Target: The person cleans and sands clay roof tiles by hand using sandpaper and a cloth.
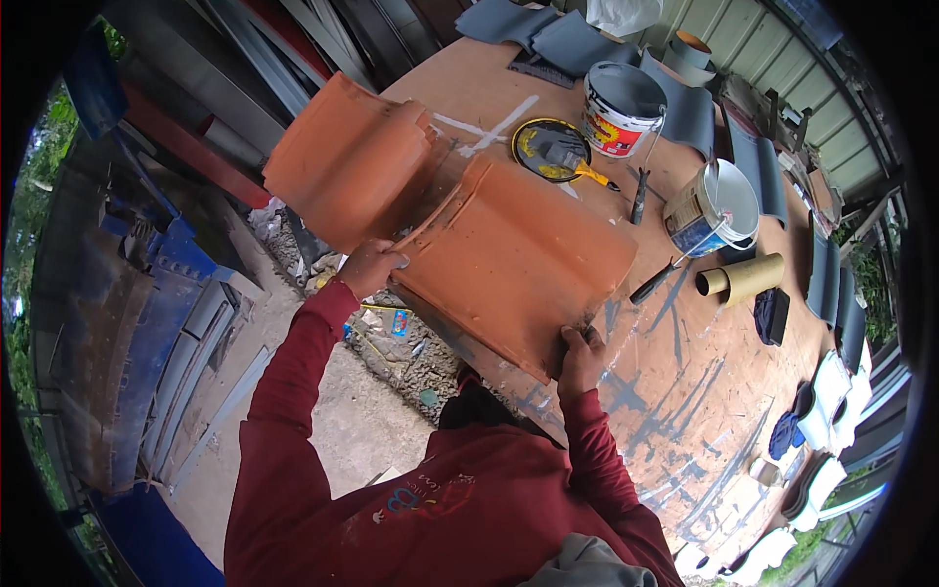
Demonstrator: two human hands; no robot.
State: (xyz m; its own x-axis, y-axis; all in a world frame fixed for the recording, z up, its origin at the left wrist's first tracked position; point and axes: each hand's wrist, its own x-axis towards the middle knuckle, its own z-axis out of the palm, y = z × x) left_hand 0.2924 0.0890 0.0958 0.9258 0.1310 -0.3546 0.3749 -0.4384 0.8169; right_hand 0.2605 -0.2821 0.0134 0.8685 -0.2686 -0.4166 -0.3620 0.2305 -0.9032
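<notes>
An orange clay roof tile [518, 259] is tilted over the near left edge of the wooden table. My left hand [370, 269] grips its left edge, thumb on top. My right hand [581, 357] is closed on its near right corner, with the fingers partly hidden. Just beyond lies another orange roof tile [342, 157] at the table's far left edge, close to the far side of the held one. Past the held tile rests a round black lid [536, 137] smeared with grey paint, with a yellow-handled paintbrush [595, 176] across it.
The paint-streaked table [675, 421] carries a grey-stained paint bucket [626, 108], a white bucket [719, 210], a dark-handled tool [653, 284] and a cardboard tube [740, 279]. Grey-painted tiles [680, 103] line its far and right edges. Rubble [396, 347] and metal strips [201, 342] lie left.
</notes>
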